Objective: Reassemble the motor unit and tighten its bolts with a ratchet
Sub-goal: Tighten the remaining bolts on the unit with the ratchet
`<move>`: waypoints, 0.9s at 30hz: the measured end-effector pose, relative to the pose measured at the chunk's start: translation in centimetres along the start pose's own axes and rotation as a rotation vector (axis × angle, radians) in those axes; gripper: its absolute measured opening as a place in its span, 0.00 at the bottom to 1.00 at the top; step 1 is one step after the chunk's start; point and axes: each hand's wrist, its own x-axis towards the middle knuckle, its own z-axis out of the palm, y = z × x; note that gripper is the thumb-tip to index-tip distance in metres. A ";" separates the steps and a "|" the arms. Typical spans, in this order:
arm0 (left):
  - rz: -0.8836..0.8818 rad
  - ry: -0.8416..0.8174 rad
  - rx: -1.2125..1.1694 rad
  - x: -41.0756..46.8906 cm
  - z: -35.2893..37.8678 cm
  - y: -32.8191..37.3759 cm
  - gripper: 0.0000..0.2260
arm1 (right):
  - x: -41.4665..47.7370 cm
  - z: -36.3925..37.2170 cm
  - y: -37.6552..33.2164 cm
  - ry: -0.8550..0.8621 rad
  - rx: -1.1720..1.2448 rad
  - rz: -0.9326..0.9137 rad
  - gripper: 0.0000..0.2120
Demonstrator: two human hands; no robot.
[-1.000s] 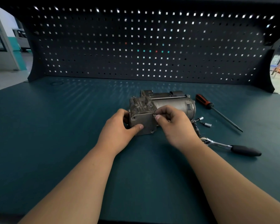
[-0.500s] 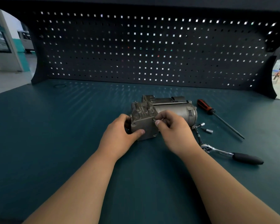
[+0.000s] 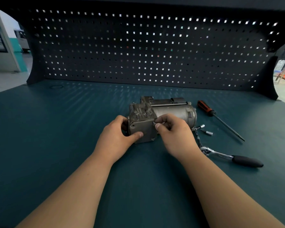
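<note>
— Where is the motor unit [image 3: 176, 109] now?

— In the middle of the surface [image 3: 72, 145], on its side, long axis left to right. My left hand [image 3: 115, 137] grips the near end, with the thumb on the cover plate [image 3: 141, 129].

— And the right hand [image 3: 174, 130]?

— Its fingers [image 3: 160, 125] pinch a small bolt [image 3: 154, 123] at the plate's upper right corner — I think to start it by hand. The ratchet [image 3: 227, 156] lies just right of this wrist, handle pointing away — so the right hand is nearer.
</note>
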 end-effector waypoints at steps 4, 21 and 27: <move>-0.005 -0.004 -0.010 0.1 0.0 -0.1 0.17 | -0.1 0.4 -0.2 0.029 -0.013 0.002 0.10; 0.027 0.012 -0.065 0.3 0.2 -0.5 0.15 | -0.3 1.0 -2.6 0.110 -0.745 -0.099 0.11; 0.019 0.022 -0.068 0.2 -0.1 -0.5 0.16 | -0.4 1.2 -3.0 0.078 -0.720 -0.010 0.14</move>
